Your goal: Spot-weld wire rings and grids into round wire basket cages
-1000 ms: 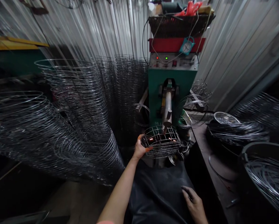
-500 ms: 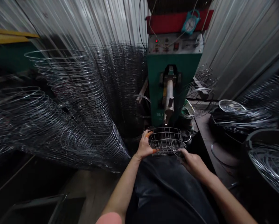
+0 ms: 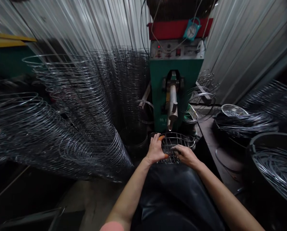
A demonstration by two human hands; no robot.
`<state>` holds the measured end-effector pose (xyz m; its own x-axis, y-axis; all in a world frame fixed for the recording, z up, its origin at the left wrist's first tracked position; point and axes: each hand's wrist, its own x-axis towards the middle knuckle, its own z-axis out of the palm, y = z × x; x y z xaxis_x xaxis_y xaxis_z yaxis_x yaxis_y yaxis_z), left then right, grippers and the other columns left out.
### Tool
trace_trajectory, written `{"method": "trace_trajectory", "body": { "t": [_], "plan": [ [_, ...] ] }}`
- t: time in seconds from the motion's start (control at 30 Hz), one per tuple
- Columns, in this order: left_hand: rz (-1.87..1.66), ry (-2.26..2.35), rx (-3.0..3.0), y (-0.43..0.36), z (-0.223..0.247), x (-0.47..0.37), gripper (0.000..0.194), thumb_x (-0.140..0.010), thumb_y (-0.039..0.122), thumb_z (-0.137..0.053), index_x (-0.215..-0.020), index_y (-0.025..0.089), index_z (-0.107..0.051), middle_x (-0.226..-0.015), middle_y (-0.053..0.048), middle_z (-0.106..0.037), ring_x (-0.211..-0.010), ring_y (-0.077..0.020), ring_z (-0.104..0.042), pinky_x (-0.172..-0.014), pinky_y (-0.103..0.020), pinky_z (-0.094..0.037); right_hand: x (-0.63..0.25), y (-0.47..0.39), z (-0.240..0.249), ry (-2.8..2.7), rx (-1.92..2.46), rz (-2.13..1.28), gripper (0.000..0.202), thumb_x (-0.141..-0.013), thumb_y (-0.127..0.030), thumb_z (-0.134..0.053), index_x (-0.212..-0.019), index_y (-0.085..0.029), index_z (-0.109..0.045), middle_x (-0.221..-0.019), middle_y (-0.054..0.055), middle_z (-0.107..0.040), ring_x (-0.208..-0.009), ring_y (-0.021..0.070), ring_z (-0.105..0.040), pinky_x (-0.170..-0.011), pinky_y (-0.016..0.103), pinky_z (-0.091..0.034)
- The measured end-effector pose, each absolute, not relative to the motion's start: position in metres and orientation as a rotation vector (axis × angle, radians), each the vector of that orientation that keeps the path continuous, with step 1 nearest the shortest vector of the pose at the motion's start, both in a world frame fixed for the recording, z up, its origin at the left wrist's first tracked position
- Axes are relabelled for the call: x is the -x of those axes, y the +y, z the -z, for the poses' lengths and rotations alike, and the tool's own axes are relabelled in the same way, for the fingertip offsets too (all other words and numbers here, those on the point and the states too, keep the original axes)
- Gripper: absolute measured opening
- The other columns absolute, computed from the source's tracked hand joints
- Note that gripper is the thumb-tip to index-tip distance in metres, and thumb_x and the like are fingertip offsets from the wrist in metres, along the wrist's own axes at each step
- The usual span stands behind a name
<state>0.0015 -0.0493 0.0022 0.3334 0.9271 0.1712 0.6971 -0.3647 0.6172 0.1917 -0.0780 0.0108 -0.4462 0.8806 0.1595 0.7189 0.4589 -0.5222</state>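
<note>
A round wire-mesh basket (image 3: 173, 140) sits low in front of me, above the dark apron on my lap. My left hand (image 3: 156, 150) grips its left side, thumb and fingers curved around the wires, with orange covers on the thumb and one finger. Over the near middle of the basket is my right hand (image 3: 185, 154), its fingers pinched together; what lies between them is too small to tell. Just beyond the basket, the metal arm (image 3: 173, 99) of a green machine (image 3: 158, 80) points down toward it.
Tall stacks of wire rings (image 3: 86, 86) crowd the left side. At right, a black bucket (image 3: 256, 144) holds loose wires, and a bundle of wire rings (image 3: 244, 123) lies behind it. A teal clock (image 3: 191, 31) hangs on the machine's top.
My right hand has moved left from the basket's right side to its near middle. My left hand still holds the left side. The whole view has shifted slightly.
</note>
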Motion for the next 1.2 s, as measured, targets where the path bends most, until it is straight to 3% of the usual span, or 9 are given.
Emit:
{"method": "trace_trajectory", "body": {
  "t": [0.2, 0.63, 0.87, 1.03, 1.2],
  "plan": [
    [-0.74, 1.38, -2.126, -0.038, 0.005, -0.003, 0.09, -0.046, 0.029, -0.081, -0.126, 0.015, -0.042, -0.141, -0.019, -0.033, -0.135, -0.0352, -0.026, -0.112, -0.054, -0.019, -0.204, -0.072, -0.015, -2.423, 1.237, -0.61, 0.03, -0.084, -0.02, -0.055, -0.113, -0.022, -0.061, -0.107, 0.006, -0.063, -0.095, 0.0175, -0.061, -0.082, 0.027, -0.048],
    [-0.865, 1.32, -2.101, -0.013, 0.015, -0.003, 0.093, -0.044, 0.033, -0.084, -0.125, 0.016, -0.044, -0.139, -0.019, -0.035, -0.133, -0.0354, -0.03, -0.111, -0.054, -0.023, -0.203, -0.053, 0.004, -2.376, 1.206, -0.384, 0.02, -0.085, -0.013, -0.052, -0.098, -0.019, -0.065, -0.093, 0.007, -0.066, -0.084, 0.0172, -0.065, -0.072, 0.025, -0.05],
    [-0.921, 1.32, -2.087, 0.003, 0.008, -0.004, 0.089, -0.042, 0.031, -0.084, -0.121, 0.015, -0.047, -0.132, -0.017, -0.041, -0.128, -0.0333, -0.038, -0.107, -0.045, -0.033, -0.203, -0.032, -0.006, -2.396, 1.19, -0.346, 0.019, -0.084, -0.012, -0.053, -0.097, -0.02, -0.065, -0.094, 0.006, -0.067, -0.085, 0.017, -0.064, -0.073, 0.025, -0.05],
    [-0.916, 1.377, -2.1, 0.0, 0.008, -0.006, 0.086, -0.042, 0.028, -0.083, -0.12, 0.019, -0.048, -0.129, -0.012, -0.044, -0.126, -0.0333, -0.039, -0.106, -0.046, -0.034, -0.204, -0.036, -0.003, -2.354, 1.201, -0.338, 0.021, -0.085, -0.011, -0.052, -0.1, -0.02, -0.065, -0.098, 0.006, -0.067, -0.087, 0.0161, -0.065, -0.075, 0.024, -0.05],
    [-0.92, 1.434, -2.063, 0.013, 0.003, -0.009, 0.084, -0.043, 0.027, -0.082, -0.119, 0.016, -0.048, -0.128, -0.014, -0.043, -0.123, -0.0319, -0.042, -0.104, -0.045, -0.036, -0.198, -0.023, -0.002, -2.3, 1.31, -0.285, 0.022, -0.084, -0.012, -0.052, -0.098, -0.021, -0.066, -0.098, 0.006, -0.067, -0.088, 0.0188, -0.065, -0.074, 0.027, -0.05]
  ]
}}
